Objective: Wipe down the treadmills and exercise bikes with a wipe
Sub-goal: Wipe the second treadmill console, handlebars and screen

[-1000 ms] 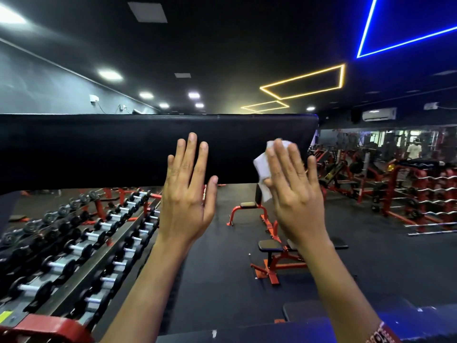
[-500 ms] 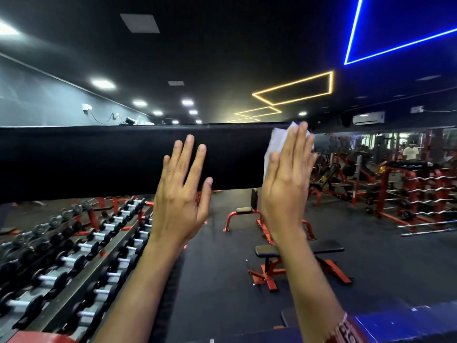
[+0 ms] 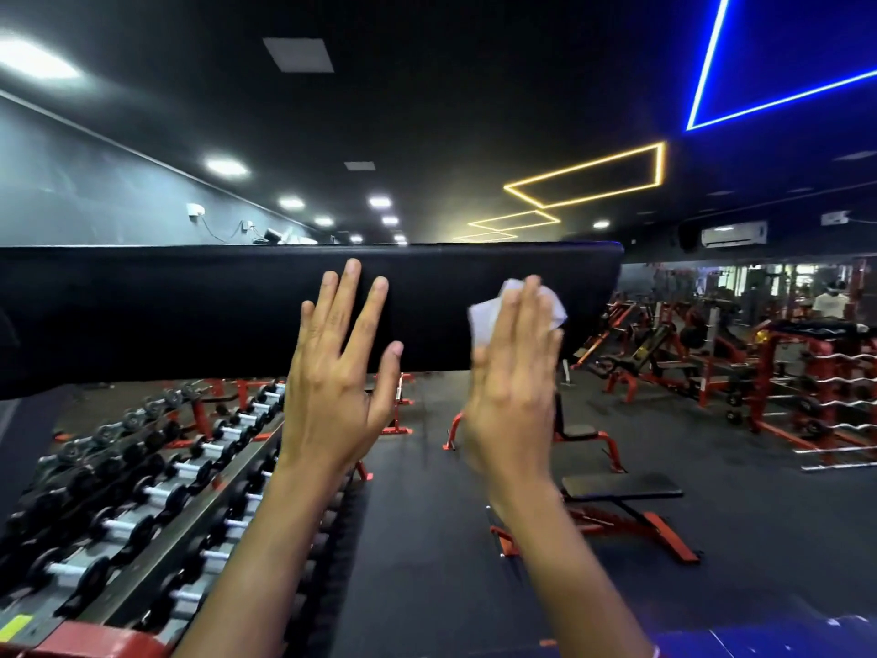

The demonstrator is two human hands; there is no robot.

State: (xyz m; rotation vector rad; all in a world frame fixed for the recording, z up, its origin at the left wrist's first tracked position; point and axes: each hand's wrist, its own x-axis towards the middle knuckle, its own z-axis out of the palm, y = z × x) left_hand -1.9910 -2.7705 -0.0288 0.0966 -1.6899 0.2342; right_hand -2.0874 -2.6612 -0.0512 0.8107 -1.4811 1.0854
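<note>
The right hand (image 3: 512, 391) is flattening a crumpled white paper wipe (image 3: 483, 320) under straight, closed fingers, over a wide matte black panel (image 3: 190, 315); wipe edges are peeking out beside the fingertips. The left hand (image 3: 332, 387) is spreading straight fingers, holding nothing. No treadmill or bike is showing, so most wiping is probably lying ahead.

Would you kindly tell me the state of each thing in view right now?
left hand: open, fingers straight, raised before the black panel.
right hand: open, straight fingers pressing the wipe to the panel.
wipe: crumpled, mostly under the right hand.
dumbbells: racked in rows.
flat bench: unoccupied.
ceiling lights: on.
</note>
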